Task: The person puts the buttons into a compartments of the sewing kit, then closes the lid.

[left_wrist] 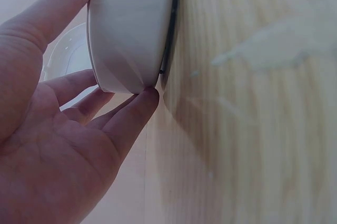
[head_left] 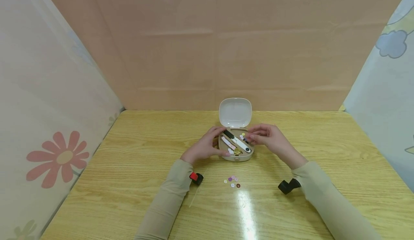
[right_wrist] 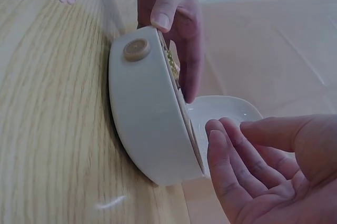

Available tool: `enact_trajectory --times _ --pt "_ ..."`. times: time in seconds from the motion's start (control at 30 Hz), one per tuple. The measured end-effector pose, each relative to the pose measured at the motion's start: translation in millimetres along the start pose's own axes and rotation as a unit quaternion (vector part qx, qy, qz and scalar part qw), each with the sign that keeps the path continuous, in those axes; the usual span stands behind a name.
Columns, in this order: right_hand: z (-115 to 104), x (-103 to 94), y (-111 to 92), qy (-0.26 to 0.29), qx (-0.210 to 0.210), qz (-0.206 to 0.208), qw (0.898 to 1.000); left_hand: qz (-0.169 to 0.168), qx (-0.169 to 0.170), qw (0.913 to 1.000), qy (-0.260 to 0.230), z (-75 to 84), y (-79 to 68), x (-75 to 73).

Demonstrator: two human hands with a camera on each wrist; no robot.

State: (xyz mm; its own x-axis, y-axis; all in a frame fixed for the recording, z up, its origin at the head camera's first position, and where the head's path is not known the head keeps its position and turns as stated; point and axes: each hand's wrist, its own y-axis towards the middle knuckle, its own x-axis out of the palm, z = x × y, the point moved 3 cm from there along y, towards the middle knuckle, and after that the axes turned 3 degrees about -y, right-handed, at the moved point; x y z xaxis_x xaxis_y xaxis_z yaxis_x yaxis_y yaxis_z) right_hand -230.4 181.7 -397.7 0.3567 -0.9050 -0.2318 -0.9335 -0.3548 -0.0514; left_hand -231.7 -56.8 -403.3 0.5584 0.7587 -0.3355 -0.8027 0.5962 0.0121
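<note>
A white sewing box [head_left: 237, 158] stands on the table with its lid [head_left: 235, 112] raised. In its tray lie a black-and-white tool [head_left: 237, 142], a pale strip with pink marks [head_left: 228, 143], a round gold piece [head_left: 237, 151] and small buttons [head_left: 243, 134]. My left hand [head_left: 207, 147] holds the box's left side, thumb on the front rim and fingers against the wall, as the left wrist view shows. Over the right compartment is my right hand [head_left: 266, 138], its fingers [right_wrist: 231, 150] loosely bent. No object shows between them.
Several loose buttons [head_left: 232, 185], pink, purple, white and dark red, lie on the wooden table [head_left: 136, 153] in front of the box. A thin pale strand [head_left: 195, 196] lies by the left forearm. A pinkish backdrop [head_left: 213, 46] rises behind the table's far edge.
</note>
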Motion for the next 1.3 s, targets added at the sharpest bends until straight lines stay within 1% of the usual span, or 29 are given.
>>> enact_trajectory --times 0.07,0.1,0.2,0.3,0.33,0.47,0.63,0.8,0.97,1.03,1.2,1.3 --pt "-1.5 0.8 -2.5 0.001 -0.001 -0.001 1.000 -0.002 0.000 1.0000 -0.006 5.9 -1.8 -0.1" --pt "-2.2 1.1 -3.9 0.001 -0.001 -0.002 1.000 -0.001 0.000 1.0000 -0.005 5.4 -1.6 0.0" --pt "-4.3 2.3 -8.5 0.000 -0.001 -0.005 1.000 0.000 -0.002 1.0000 0.009 -3.1 1.3 0.0" --pt "-5.8 3.7 -13.9 0.005 -0.002 -0.007 1.000 0.005 -0.006 0.9997 0.021 -16.1 5.8 -0.2" --pt "-6.1 4.5 -15.8 0.006 -0.003 -0.008 1.000 0.006 -0.007 0.9996 0.025 -18.2 6.5 -0.5" --pt "-6.3 8.2 -24.3 0.008 -0.007 -0.016 1.000 0.008 -0.008 0.9996 0.025 -22.2 7.5 -0.9" --pt "-4.8 12.1 -35.5 -0.002 -0.008 -0.025 1.000 0.006 -0.005 0.9997 0.021 -22.1 7.2 -0.1" --pt "-0.6 14.5 -45.3 -0.009 -0.006 -0.033 0.999 0.000 0.000 0.9999 0.010 -15.4 5.6 0.1" --pt "3.8 17.7 -53.7 -0.015 -0.001 -0.040 0.999 -0.008 -0.002 1.0000 -0.002 4.3 -0.3 -0.7" --pt "5.1 19.8 -56.4 -0.013 -0.003 -0.047 0.999 -0.007 -0.001 1.0000 -0.002 9.8 -2.5 -1.2" --pt "9.1 26.6 -60.4 -0.004 -0.019 -0.071 0.997 -0.003 0.000 1.0000 -0.005 11.0 -3.6 -1.3" --pt "11.9 31.0 -61.4 0.002 -0.025 -0.078 0.997 -0.004 -0.002 1.0000 -0.007 10.3 -3.7 -1.3"
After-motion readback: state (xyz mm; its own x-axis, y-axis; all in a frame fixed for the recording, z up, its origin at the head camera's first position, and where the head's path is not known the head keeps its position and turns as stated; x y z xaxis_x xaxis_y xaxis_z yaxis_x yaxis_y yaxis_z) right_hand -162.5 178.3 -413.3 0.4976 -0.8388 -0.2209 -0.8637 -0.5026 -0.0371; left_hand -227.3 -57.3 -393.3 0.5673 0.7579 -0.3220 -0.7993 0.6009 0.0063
